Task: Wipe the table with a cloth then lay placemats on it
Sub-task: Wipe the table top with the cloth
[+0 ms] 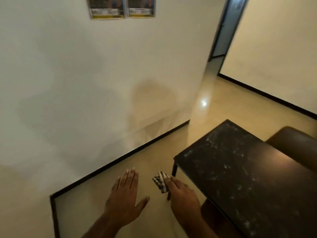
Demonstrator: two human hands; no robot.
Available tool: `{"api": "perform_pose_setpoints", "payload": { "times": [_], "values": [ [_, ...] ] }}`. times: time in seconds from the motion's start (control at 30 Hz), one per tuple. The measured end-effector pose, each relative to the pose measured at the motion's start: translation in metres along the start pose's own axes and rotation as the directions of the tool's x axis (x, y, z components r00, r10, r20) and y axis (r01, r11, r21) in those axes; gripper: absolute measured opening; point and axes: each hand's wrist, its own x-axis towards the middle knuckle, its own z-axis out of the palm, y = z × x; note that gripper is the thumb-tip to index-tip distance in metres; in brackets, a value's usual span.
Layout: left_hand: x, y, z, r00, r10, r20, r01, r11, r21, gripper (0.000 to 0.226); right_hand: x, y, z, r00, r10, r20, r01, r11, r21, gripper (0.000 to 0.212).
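Here, the table (240, 169) stands to my right, a low rectangular one with a dark, glossy top on thin black legs. Its surface is streaked and speckled with pale, dusty smears, thickest toward the far corner and along the near edge. The floor (137, 169) is smooth beige tile, polished enough to carry a bright spot of reflected light (204, 103) further down the passage. A plain white wall (85, 83) fills the left, matte and shadowed, edged at the bottom by a black skirting strip (137, 148). Two printed posters (121, 7) hang side by side high on it. A dark-framed doorway (228, 26) opens at the far end. A rounded brown seat (295, 145), leathery in look, sits just beyond the table's far side, and another brown cushion (211, 213) shows under its near edge.

My left hand (125, 198) is stretched out flat over the floor, fingers straight and close together, thumb spread, holding nothing. My right hand (183, 196) grips the cloth (160, 182), a small, soft, crumpled piece in a black-and-white check, bunched under my fingers. It hangs over the floor just beside the table's near corner leg, not touching the tabletop.
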Motion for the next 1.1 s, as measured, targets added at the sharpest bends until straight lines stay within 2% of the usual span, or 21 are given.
{"api": "perform_pose_setpoints", "payload": {
  "times": [0.1,0.23,0.33,0.47,0.57,0.63,0.73,0.8,0.87,0.93,1.0,1.1],
  "values": [
    [0.072,0.024,-0.011,0.99,0.141,0.023,-0.142,0.989,0.043,0.116,0.016,0.026,-0.008,0.978,0.202,-0.056,-0.205,0.978,-0.044,0.065],
    [0.152,0.068,-0.022,0.957,0.285,0.057,-0.29,0.95,0.112,0.114,0.045,0.073,-0.026,0.909,0.416,-0.031,-0.411,0.905,0.109,0.078],
    [0.195,0.105,-0.025,0.927,0.367,0.075,-0.373,0.924,0.088,0.122,0.051,0.105,-0.036,0.858,0.509,-0.077,-0.495,0.856,0.148,0.078],
    [0.234,0.154,-0.025,0.853,0.505,0.128,-0.515,0.854,0.064,0.126,0.042,0.13,-0.04,0.771,0.618,-0.158,-0.611,0.786,0.095,0.078],
    [0.261,0.189,-0.021,0.778,0.608,0.16,-0.626,0.772,0.109,0.115,0.035,0.142,-0.044,0.709,0.68,-0.185,-0.669,0.732,0.127,0.084],
    [0.277,0.213,-0.016,0.716,0.67,0.195,-0.694,0.712,0.105,0.11,0.027,0.147,-0.045,0.658,0.715,-0.234,-0.704,0.695,0.144,0.076],
    [0.303,0.25,-0.006,0.601,0.76,0.249,-0.796,0.597,0.097,0.109,0.02,0.158,-0.043,0.571,0.773,-0.277,-0.773,0.619,0.136,0.066],
    [0.317,0.273,-0.002,0.514,0.803,0.3,-0.852,0.519,0.07,0.112,0.018,0.163,-0.048,0.532,0.809,-0.252,-0.811,0.572,0.126,0.071],
    [0.335,0.301,0.003,0.429,0.845,0.319,-0.896,0.444,0.03,0.116,0.02,0.169,-0.055,0.438,0.866,-0.241,-0.86,0.482,0.169,0.071],
    [0.351,0.327,0.008,0.345,0.868,0.357,-0.929,0.37,-0.003,0.116,0.022,0.173,-0.062,0.322,0.912,-0.254,-0.896,0.381,0.23,0.062],
    [0.362,0.35,0.012,0.289,0.878,0.382,-0.949,0.316,-0.009,0.114,0.022,0.179,-0.064,0.201,0.944,-0.262,-0.918,0.275,0.287,0.069],
    [0.377,0.381,0.023,0.21,0.875,0.437,-0.97,0.241,-0.016,0.111,0.012,0.203,-0.057,0.062,0.965,-0.254,-0.935,0.145,0.323,0.051]
  ]
}}
